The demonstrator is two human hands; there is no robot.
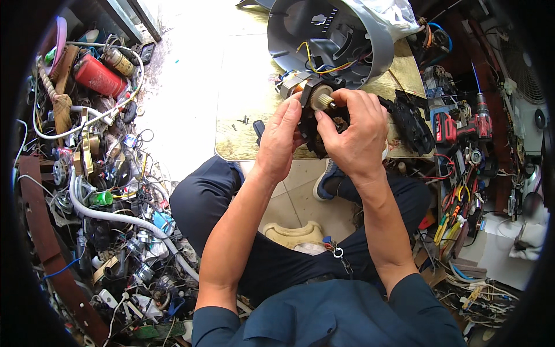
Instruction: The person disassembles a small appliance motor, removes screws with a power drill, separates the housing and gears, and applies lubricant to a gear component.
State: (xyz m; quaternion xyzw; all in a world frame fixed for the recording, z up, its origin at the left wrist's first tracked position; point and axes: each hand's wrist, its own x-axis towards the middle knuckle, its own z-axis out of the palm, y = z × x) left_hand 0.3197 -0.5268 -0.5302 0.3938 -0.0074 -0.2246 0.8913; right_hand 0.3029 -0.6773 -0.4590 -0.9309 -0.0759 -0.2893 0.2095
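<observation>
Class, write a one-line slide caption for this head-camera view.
Both hands, left hand and right hand, grip a black motor assembly above a low board, its wires running into a grey appliance housing.

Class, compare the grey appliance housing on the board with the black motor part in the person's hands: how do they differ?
The grey housing is large, rounded and hollow, lying on its side on the board; the black motor part is far smaller and lifted off it, gripped by the left hand and right hand. Shared: coloured wires run between them.

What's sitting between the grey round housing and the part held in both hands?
In the head view, a small motor with yellow and blue wires lies between the grey housing and the black part held by both hands.
</observation>
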